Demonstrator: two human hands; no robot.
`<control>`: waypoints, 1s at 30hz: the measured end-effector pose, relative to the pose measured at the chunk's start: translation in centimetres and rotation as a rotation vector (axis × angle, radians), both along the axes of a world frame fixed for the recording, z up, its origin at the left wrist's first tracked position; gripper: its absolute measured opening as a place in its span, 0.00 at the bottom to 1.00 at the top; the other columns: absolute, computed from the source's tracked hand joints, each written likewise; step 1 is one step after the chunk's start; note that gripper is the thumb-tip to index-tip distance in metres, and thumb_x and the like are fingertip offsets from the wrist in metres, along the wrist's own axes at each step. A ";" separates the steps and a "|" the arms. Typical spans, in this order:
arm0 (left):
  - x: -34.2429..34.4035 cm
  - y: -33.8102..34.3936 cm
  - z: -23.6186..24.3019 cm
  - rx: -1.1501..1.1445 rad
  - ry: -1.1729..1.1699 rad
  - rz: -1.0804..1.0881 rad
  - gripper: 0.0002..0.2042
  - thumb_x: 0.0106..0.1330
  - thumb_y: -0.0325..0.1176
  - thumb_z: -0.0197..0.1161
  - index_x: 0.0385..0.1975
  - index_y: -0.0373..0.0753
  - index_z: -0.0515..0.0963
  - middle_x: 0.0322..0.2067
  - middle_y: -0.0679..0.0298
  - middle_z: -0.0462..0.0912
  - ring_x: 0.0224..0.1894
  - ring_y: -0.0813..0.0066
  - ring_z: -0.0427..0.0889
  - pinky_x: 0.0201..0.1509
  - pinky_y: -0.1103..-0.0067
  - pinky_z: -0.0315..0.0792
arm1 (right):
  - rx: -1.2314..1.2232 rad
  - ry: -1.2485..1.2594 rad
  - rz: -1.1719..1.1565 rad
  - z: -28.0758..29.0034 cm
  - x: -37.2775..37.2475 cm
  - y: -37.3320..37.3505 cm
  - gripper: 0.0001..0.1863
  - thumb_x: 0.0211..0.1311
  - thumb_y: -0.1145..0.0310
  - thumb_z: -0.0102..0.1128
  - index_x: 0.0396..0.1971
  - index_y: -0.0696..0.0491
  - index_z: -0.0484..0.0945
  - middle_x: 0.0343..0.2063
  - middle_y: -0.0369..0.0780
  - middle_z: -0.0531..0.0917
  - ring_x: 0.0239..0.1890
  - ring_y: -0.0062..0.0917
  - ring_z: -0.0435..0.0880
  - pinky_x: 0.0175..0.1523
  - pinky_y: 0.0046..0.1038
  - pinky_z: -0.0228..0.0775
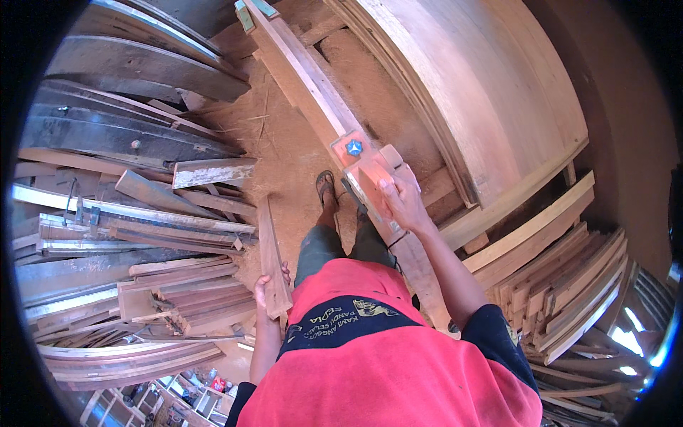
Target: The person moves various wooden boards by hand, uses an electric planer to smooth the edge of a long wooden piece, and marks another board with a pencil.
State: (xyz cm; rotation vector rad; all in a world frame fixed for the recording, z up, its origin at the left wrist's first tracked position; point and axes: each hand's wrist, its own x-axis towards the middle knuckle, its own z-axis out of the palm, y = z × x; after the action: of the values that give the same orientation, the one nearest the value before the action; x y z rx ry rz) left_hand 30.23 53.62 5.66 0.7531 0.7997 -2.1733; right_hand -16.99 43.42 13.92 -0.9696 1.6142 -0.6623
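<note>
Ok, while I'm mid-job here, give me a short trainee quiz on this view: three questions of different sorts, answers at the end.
1. Short answer: what is the left grip holding?
2. True or false: the right grip hangs empty, touching nothing.
3. Multiple choice: what colour is the star-shaped knob on the orange-red tool? A, yellow; B, blue; C, white.

Key:
1. A wooden strip.
2. False; it is on the orange-red tool.
3. B.
</note>
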 end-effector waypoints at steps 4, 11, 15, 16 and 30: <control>0.0 -1.0 0.3 0.011 -0.022 0.030 0.39 0.55 0.30 0.61 0.69 0.30 0.54 0.50 0.51 0.73 0.52 0.54 0.78 0.61 0.65 0.77 | -0.198 0.017 -0.090 -1.5 1.5 -3.9 0.33 0.72 0.45 0.51 0.55 0.63 0.77 0.36 0.54 0.86 0.42 0.36 0.86 0.47 0.37 0.74; -0.7 -3.7 1.5 -0.008 0.047 0.031 0.38 0.56 0.29 0.60 0.69 0.30 0.53 0.51 0.51 0.73 0.54 0.54 0.78 0.62 0.65 0.76 | -0.503 0.191 -0.119 -3.1 2.5 -12.7 0.34 0.73 0.44 0.48 0.13 0.55 0.73 0.07 0.36 0.72 0.13 0.22 0.75 0.24 0.28 0.67; -0.4 -7.3 1.7 0.051 0.035 0.057 0.39 0.57 0.27 0.60 0.70 0.30 0.52 0.52 0.50 0.72 0.54 0.55 0.77 0.63 0.65 0.75 | -0.232 0.051 -0.130 -2.7 3.2 -17.1 0.34 0.72 0.42 0.49 0.14 0.55 0.74 0.07 0.36 0.73 0.15 0.22 0.77 0.28 0.29 0.69; -0.3 -8.6 1.6 0.058 0.033 0.049 0.39 0.57 0.27 0.60 0.70 0.30 0.52 0.52 0.50 0.72 0.54 0.55 0.77 0.63 0.65 0.75 | -0.225 0.051 -0.139 -2.6 3.3 -18.2 0.34 0.72 0.42 0.49 0.14 0.55 0.74 0.07 0.36 0.73 0.15 0.22 0.77 0.28 0.29 0.69; 2.5 -26.2 2.7 0.225 0.065 -0.005 0.41 0.53 0.24 0.62 0.70 0.31 0.53 0.53 0.51 0.70 0.52 0.59 0.75 0.59 0.70 0.74 | -0.277 0.071 -0.082 -2.2 5.7 -34.4 0.33 0.72 0.40 0.47 0.18 0.54 0.74 0.10 0.36 0.76 0.17 0.21 0.77 0.26 0.31 0.67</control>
State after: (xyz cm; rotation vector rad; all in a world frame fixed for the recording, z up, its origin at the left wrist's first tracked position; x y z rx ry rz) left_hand 32.72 27.46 8.32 0.7989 1.0904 -2.1435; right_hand -11.27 9.03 11.75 -1.1418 1.6602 -0.9350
